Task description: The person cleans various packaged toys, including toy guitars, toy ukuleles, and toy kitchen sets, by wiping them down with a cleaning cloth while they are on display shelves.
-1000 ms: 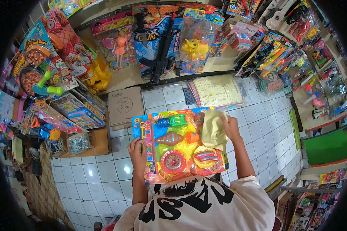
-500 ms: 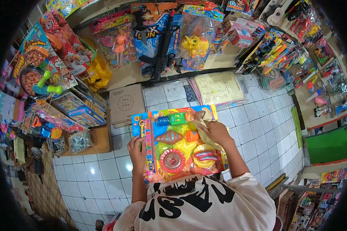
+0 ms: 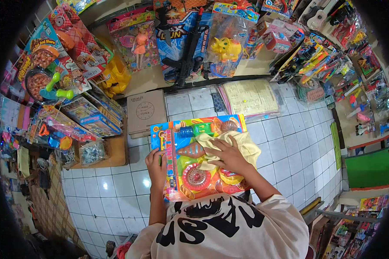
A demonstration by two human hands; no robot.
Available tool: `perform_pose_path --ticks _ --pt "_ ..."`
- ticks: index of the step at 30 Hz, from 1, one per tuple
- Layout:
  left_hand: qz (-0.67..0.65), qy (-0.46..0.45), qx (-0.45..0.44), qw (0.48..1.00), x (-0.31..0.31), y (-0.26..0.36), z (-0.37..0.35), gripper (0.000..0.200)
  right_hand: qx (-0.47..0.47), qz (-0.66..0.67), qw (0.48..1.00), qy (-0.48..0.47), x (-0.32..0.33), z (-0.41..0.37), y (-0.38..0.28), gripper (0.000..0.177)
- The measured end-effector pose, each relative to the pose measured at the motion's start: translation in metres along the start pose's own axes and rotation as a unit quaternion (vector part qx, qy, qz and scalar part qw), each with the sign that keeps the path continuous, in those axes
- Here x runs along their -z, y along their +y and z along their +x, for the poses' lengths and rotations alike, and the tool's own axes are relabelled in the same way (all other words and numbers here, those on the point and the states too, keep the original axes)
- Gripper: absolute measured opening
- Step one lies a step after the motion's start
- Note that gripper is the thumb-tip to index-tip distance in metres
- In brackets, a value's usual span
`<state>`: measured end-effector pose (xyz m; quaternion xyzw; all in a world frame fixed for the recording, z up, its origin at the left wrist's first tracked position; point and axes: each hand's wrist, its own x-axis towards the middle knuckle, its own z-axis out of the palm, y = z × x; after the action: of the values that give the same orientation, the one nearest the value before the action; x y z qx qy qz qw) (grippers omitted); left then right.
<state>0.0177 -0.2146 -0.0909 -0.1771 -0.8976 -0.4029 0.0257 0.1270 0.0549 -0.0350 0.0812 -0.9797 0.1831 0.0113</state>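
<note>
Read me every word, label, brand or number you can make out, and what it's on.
"WALL" and "CLOCK": brown box.
"GUN": blue gun package; letters before it partly covered.
Too blurred or small: vertical title on the toy card, print on the yellow sheet.
Shirt: large black stylised letters; I can't read the word surely.

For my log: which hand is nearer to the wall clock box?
Left. The left hand, at the left edge of the toy pack, is below the wall clock box in view; the right hand, on the cloth, is farther right.
</note>
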Motion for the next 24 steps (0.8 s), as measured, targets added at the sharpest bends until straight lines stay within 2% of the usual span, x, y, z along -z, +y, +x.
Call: perform_pose_path --ticks 1,2,5,6,10,13,14,17,18,21,23,24 --pt "-0.002 0.001 0.003 1.000 0.000 0.001 0.000 0.014 -0.005 -0.006 1.000 -0.006 0.000 0.001 0.001 0.049" --pt "-0.004 0.000 0.006 1.000 0.001 0.002 -0.001 0.014 0.022 -0.008 1.000 0.009 0.003 0.001 0.004 0.039" --pt "-0.003 -0.005 0.008 1.000 0.001 0.004 0.000 0.014 0.087 0.045 0.995 -0.015 0.013 0.001 0.011 0.029" --pt "-0.002 -0.005 0.005 1.000 -0.001 0.004 0.001 0.015 0.104 0.068 0.992 0.012 0.020 0.003 0.009 0.022" --pt "0.004 -0.006 0.004 1.000 -0.002 0.000 -0.001 0.015 0.141 0.173 0.975 -0.018 0.045 0.002 0.010 0.015" --pt "0.001 -0.004 0.003 1.000 -0.003 0.001 0.001 0.015 0.068 0.246 0.966 0.043 0.050 -0.006 0.027 0.014" --pt "0.000 -0.004 0.003 1.000 -0.002 0.001 0.000 0.015 -0.010 0.243 0.965 0.100 0.052 -0.010 0.029 0.013" --pt "0.005 -0.007 0.002 1.000 -0.001 0.001 0.000 0.015 -0.083 0.225 0.938 0.250 0.064 0.004 0.021 0.012" --pt "0.002 -0.006 0.004 1.000 -0.001 0.000 0.001 0.015 -0.021 0.159 0.960 0.228 0.064 0.008 0.022 0.020" --pt "-0.005 -0.006 0.006 1.000 -0.003 -0.001 0.001 0.015 0.030 0.102 0.989 0.107 0.038 0.023 0.005 0.032" --pt "-0.002 -0.006 0.008 1.000 -0.003 -0.001 0.001 0.015 0.046 0.003 0.998 0.036 0.004 0.023 0.001 0.041" --pt "-0.002 -0.006 0.008 1.000 -0.003 -0.002 0.001 0.015 0.051 -0.011 0.998 0.027 0.001 0.026 -0.001 0.042"
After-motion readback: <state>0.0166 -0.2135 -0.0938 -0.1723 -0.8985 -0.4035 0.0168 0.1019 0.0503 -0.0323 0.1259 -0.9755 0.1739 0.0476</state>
